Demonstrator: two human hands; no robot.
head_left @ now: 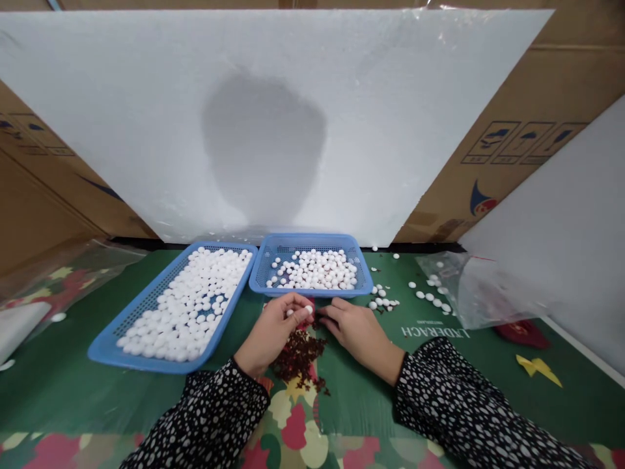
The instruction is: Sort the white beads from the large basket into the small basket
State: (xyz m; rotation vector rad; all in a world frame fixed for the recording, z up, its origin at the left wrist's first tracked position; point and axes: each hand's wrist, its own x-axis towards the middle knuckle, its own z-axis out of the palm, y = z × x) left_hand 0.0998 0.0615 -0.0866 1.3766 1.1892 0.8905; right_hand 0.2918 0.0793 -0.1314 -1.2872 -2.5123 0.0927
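My left hand [278, 329] is closed, with a small white ball [309, 309] pinched between thumb and fingertips. Below it lies a loose pile of small dark red bits [300, 358], like dried pieces or tiny parts. My right hand [352, 329] is at the upper right edge of this pile, fingers curled down and drawn together; whatever is at their tips is hidden. Just beyond both hands stands a blue perforated basket [312, 294] with many white balls. A second, longer blue basket [108, 348], fuller of white balls, sits at an angle to the left.
Loose white balls [383, 301] are scattered right of the far basket, and others lie near a clear plastic bag [488, 293]. A yellow scrap [538, 369] and a red item [522, 334] lie at right. A white board [366, 130] and cardboard boxes [547, 98] wall the back.
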